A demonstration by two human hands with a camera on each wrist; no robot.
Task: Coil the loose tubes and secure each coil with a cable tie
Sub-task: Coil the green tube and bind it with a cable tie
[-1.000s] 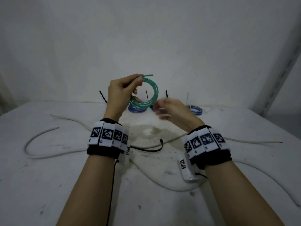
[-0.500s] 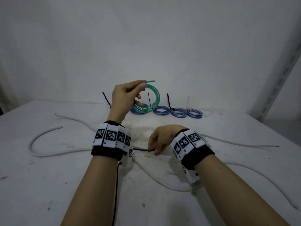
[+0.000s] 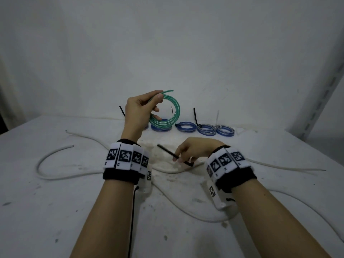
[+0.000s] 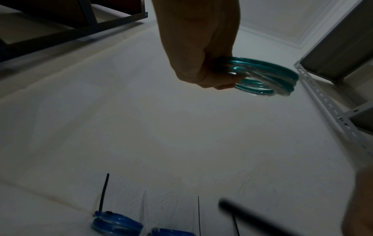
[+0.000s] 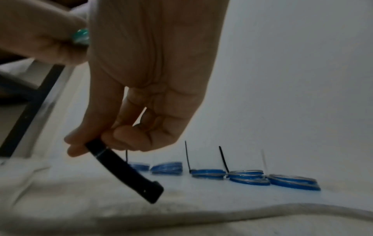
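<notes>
My left hand (image 3: 141, 110) holds a green tube coil (image 3: 172, 112) upright above the table, fingers curled round its left side; the same green coil (image 4: 268, 76) shows in the left wrist view below the fist (image 4: 201, 47). My right hand (image 3: 193, 151) is lower, near the table's middle, pinching a black cable tie (image 3: 167, 151) between thumb and fingers. In the right wrist view the cable tie (image 5: 125, 172) slants down from the fingers (image 5: 121, 137) with its head end lowest, just off the table.
Several blue coils (image 3: 206, 129) with cable ties standing up line the back of the white table (image 3: 55, 211); they also show in the right wrist view (image 5: 248, 177). Loose white tubes (image 3: 48, 164) lie across the table. A metal shelf upright (image 3: 323, 101) stands at the right.
My right hand dropped from beside the green coil to the table, took the black cable tie lying there and has lifted it. The left hand kept holding the coil.
</notes>
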